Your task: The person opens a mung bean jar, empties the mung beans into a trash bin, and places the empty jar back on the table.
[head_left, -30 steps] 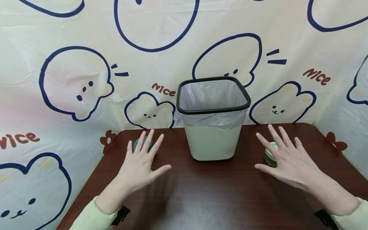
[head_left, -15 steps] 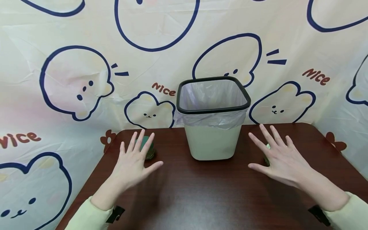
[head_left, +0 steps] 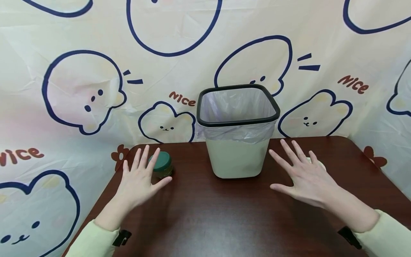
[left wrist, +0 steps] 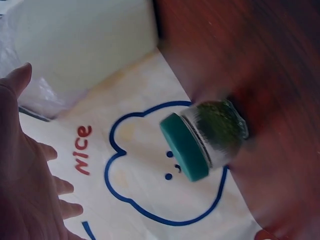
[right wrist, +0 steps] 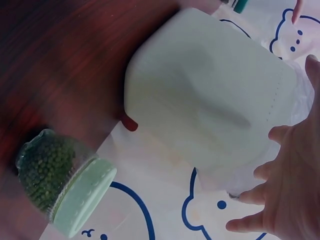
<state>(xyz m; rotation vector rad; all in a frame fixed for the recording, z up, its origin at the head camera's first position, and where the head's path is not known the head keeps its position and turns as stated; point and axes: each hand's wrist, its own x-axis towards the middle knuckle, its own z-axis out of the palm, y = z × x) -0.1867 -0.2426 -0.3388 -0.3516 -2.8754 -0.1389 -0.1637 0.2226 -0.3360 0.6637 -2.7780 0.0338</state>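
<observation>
My left hand (head_left: 137, 182) hovers palm down with fingers spread, just left of a jar with a dark green lid (head_left: 162, 161). In the left wrist view that glass jar (left wrist: 217, 127) shows dark green contents, and nothing touches it. My right hand (head_left: 309, 182), fingers also spread, is held over the right side and hides most of a second jar, whose pale lid (head_left: 316, 162) peeks out behind it. The right wrist view shows this jar (right wrist: 47, 167) with small green beads inside and a light green lid. Both hands hold nothing.
A pale green bin (head_left: 238, 157) with a black rim and a clear liner stands at the back middle of the dark brown table (head_left: 221, 221). Behind the table hangs a cloth (head_left: 173, 78) printed with cartoon bears.
Both hands have moved left, fingers still spread. The dark-lidded jar is now more fully uncovered, while the pale lid shows to the right of the right hand's fingers.
</observation>
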